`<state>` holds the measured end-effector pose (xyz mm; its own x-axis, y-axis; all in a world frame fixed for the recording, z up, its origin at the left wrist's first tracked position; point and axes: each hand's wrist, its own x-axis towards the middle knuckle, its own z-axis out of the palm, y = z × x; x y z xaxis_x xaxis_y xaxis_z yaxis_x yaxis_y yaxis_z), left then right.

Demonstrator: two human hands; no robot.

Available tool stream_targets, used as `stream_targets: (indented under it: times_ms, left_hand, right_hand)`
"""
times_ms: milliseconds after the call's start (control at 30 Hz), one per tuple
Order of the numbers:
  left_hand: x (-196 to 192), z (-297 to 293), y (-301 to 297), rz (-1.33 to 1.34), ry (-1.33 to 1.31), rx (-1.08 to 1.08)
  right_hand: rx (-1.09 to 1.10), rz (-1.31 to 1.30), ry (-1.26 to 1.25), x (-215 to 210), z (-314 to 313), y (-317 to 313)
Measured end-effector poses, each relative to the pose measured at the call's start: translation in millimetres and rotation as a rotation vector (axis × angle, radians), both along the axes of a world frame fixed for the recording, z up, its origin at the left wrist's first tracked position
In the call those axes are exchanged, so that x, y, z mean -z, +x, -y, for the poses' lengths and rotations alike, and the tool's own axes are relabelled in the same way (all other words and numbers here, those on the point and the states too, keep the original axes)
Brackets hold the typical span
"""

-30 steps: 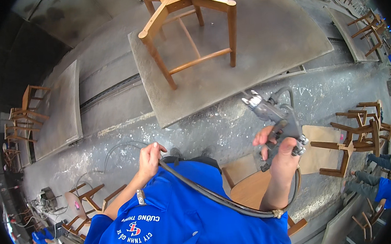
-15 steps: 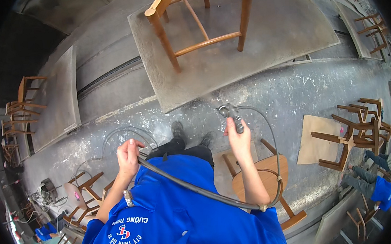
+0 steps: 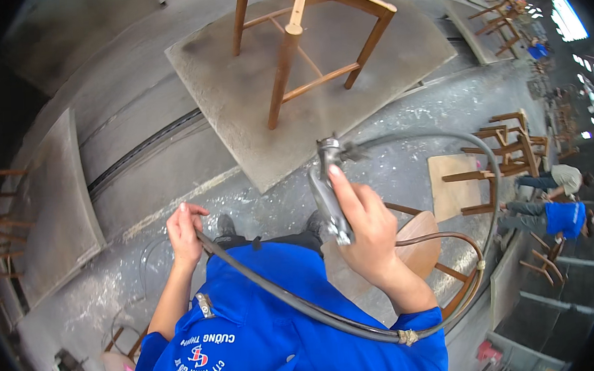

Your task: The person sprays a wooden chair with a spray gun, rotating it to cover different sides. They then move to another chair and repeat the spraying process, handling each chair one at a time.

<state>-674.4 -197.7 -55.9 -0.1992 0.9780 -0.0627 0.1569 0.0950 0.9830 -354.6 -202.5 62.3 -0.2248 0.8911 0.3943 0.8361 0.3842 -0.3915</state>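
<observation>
My right hand (image 3: pixel 369 232) is wrapped round the handle of a metal spray gun (image 3: pixel 325 201). The gun's nozzle points ahead at a wooden chair frame (image 3: pixel 280 79), and a faint mist seems to hang between them. Bare of a seat panel, the frame stands on its legs on a big grey board (image 3: pixel 209 88). At the left, the fingers of my left hand (image 3: pixel 185 230) close round a dark hose (image 3: pixel 270 285). This hose crosses in front of my blue shirt, is tied to thinner tubing at my right elbow, and loops back toward the gun.
More wooden chairs (image 3: pixel 510 148) are stacked at the right beside a tan sheet (image 3: pixel 447 187). Two people (image 3: pixel 565 219) bend there. A round-seated chair (image 3: pixel 420 245) stands behind my right forearm. Further boards (image 3: pixel 58 211) lie left and far right; a dark rail slot (image 3: pixel 144 150) runs between boards.
My right hand has lifted the spray gun closer to my view and aimed it at the chair frame. The frame looks turned, with a leg now toward me. My left hand keeps the hose.
</observation>
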Motion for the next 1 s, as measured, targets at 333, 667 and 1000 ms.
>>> stream_targets:
  times_ms: [333, 667, 1000]
  left_hand:
    - [26.2, -7.1, -161.0, 0.165, -0.029, -0.116]
    - [46.9, -7.1, -208.9, 0.381, -0.004, -0.217]
    - [59.4, 21.1, -242.6, 0.295, -0.089, -0.321]
  right_hand:
    - [0.170, 0.279, -0.761, -2.5, 12.5, -165.9]
    - [0.350, 0.357, -0.237, -23.3, -67.0, -223.5]
    - [0.244, 0.363, -0.585, -6.9, -37.9, -250.9]
